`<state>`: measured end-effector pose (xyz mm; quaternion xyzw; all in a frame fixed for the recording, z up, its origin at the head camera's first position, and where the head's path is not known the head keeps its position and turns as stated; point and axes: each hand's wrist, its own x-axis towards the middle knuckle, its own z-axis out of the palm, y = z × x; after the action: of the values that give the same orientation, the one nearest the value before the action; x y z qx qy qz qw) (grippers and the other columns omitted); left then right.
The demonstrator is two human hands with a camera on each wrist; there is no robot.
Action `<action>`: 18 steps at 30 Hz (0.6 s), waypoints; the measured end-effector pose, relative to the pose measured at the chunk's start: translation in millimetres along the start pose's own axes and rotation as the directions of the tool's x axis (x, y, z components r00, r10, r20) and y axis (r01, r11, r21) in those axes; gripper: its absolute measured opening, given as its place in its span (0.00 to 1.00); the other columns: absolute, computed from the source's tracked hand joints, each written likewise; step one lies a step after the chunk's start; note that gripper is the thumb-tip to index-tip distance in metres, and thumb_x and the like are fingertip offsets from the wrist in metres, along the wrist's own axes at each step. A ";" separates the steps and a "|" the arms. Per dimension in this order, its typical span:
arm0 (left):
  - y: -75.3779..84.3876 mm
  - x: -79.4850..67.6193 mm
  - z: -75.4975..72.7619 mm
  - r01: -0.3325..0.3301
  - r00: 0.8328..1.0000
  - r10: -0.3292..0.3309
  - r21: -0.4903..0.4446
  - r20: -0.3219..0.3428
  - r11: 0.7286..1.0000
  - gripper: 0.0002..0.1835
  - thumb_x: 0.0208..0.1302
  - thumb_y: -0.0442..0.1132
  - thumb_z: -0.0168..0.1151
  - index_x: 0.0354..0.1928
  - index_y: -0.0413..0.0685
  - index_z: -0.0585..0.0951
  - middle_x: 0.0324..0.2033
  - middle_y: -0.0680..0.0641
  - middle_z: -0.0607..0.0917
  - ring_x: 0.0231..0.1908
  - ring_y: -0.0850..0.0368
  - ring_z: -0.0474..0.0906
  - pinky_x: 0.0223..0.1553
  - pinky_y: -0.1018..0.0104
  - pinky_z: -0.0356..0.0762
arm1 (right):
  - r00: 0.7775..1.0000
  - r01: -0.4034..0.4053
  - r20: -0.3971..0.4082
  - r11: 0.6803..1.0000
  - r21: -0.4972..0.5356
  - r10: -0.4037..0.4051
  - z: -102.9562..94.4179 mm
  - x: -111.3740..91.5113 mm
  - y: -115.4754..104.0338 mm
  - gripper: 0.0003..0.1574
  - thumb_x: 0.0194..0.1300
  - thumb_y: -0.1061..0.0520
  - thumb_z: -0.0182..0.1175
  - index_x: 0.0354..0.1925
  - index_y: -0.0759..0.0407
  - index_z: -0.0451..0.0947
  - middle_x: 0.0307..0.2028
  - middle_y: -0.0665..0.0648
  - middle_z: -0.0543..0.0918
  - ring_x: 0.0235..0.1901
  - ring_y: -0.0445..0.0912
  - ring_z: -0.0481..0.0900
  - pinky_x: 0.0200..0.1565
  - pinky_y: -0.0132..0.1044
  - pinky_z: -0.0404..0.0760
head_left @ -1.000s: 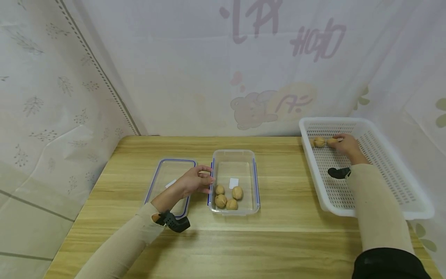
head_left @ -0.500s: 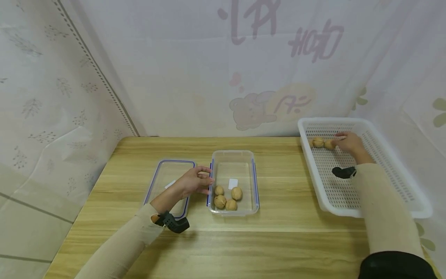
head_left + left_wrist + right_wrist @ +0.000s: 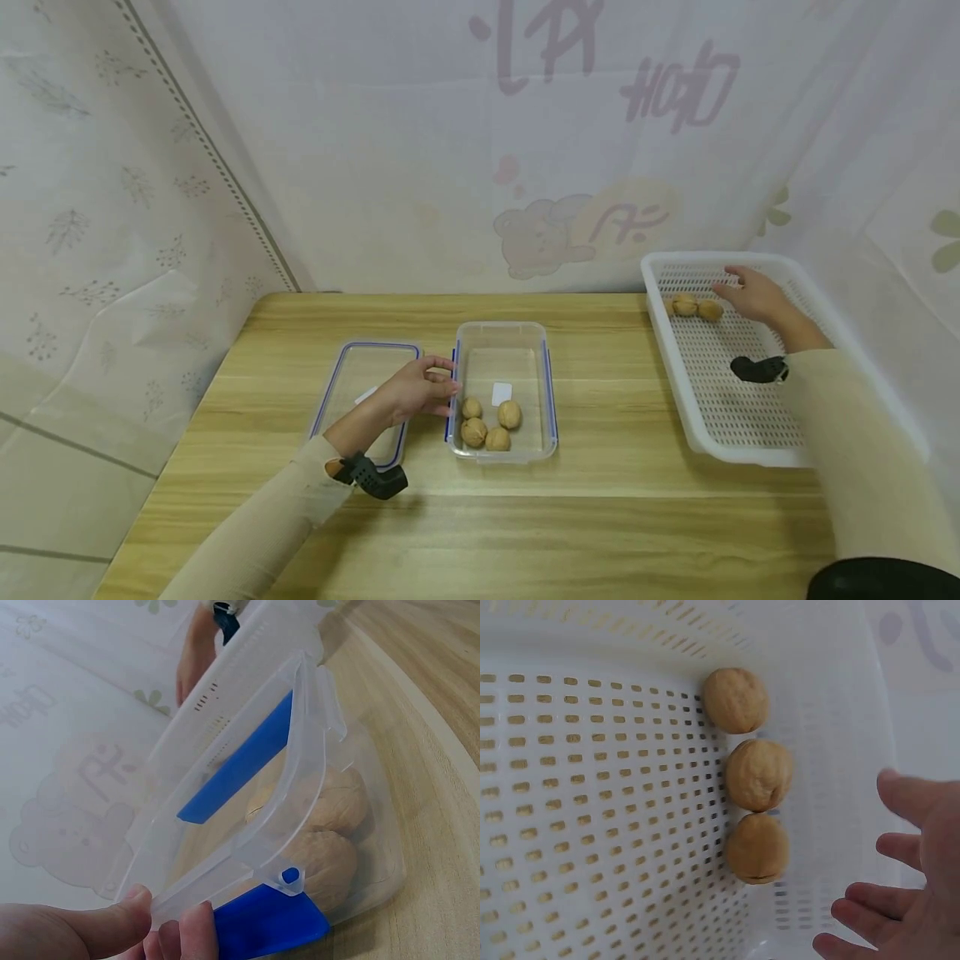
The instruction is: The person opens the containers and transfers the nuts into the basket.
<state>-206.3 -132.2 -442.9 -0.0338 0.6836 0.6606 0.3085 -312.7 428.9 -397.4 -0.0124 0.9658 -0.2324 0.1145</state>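
Observation:
Beside the left wall of a clear plastic food container (image 3: 531, 367), my left hand (image 3: 408, 390) holds its rim, thumb and fingertips meeting the edge by a blue latch (image 3: 270, 922). Several walnuts (image 3: 498, 439) sit at the container's near end. My right hand (image 3: 753, 296) is over the white perforated basket (image 3: 693, 408), fingers spread and holding nothing. Three walnuts (image 3: 759, 775) lie in a row along the basket's wall, apart from the right fingertips.
A clear lid (image 3: 367, 358) with a blue seal lies left of the container, partly under the left forearm. The wooden table (image 3: 600, 533) meets a printed cloth backdrop (image 3: 420, 167) behind. A white label (image 3: 502, 394) shows within the container.
My right hand has let go of a walnut in the basket and drawn back up and to the right, its fingers spreading. The left hand stays at the container.

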 end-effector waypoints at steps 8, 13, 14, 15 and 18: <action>0.0 -0.1 -0.9 -0.001 1.000 0.001 0.005 0.002 1.000 0.26 0.74 0.24 0.55 0.70 0.30 0.60 0.42 0.44 0.76 0.39 0.57 0.78 0.36 0.66 0.89 | 0.995 0.097 0.038 0.994 -0.048 -0.095 -5.4 -6.2 -16.3 0.53 0.81 0.40 0.43 0.75 0.79 0.34 0.71 0.87 0.43 0.69 0.81 0.42 0.70 0.75 0.45; 0.1 -0.1 -0.8 0.001 1.000 -0.001 0.008 -0.004 1.000 0.26 0.74 0.24 0.55 0.70 0.30 0.61 0.43 0.43 0.76 0.39 0.57 0.79 0.36 0.66 0.89 | 0.990 0.135 0.047 0.987 -0.091 -0.131 -5.4 -10.0 -27.9 0.53 0.81 0.39 0.44 0.76 0.78 0.34 0.70 0.88 0.43 0.69 0.82 0.41 0.69 0.76 0.45; 0.1 -0.2 -0.8 0.002 1.000 -0.002 0.009 -0.004 1.000 0.26 0.74 0.24 0.55 0.70 0.30 0.61 0.44 0.43 0.76 0.39 0.57 0.79 0.36 0.66 0.89 | 0.989 0.141 0.050 0.985 -0.094 -0.137 -5.5 -11.0 -30.6 0.53 0.81 0.39 0.44 0.76 0.77 0.33 0.70 0.89 0.42 0.70 0.82 0.41 0.69 0.77 0.45; 0.2 -0.3 -0.8 0.002 1.000 -0.001 0.011 -0.004 1.000 0.26 0.74 0.24 0.55 0.70 0.30 0.61 0.44 0.43 0.76 0.40 0.57 0.79 0.36 0.66 0.89 | 0.989 0.146 0.054 0.985 -0.095 -0.141 -5.7 -12.1 -33.5 0.54 0.81 0.39 0.44 0.76 0.77 0.33 0.70 0.88 0.42 0.70 0.82 0.41 0.69 0.77 0.45; 0.2 -0.5 -0.8 0.000 1.000 0.000 0.013 -0.004 1.000 0.26 0.74 0.25 0.55 0.70 0.30 0.61 0.44 0.43 0.76 0.40 0.57 0.79 0.36 0.66 0.89 | 0.986 0.163 0.062 0.983 -0.090 -0.158 -6.1 -15.4 -42.9 0.54 0.81 0.38 0.45 0.78 0.74 0.33 0.71 0.88 0.40 0.70 0.81 0.38 0.68 0.79 0.44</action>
<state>-206.3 -133.1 -442.5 -0.0328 0.6886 0.6560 0.3074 -300.4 394.5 -369.4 -0.1018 0.9681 -0.1944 0.1209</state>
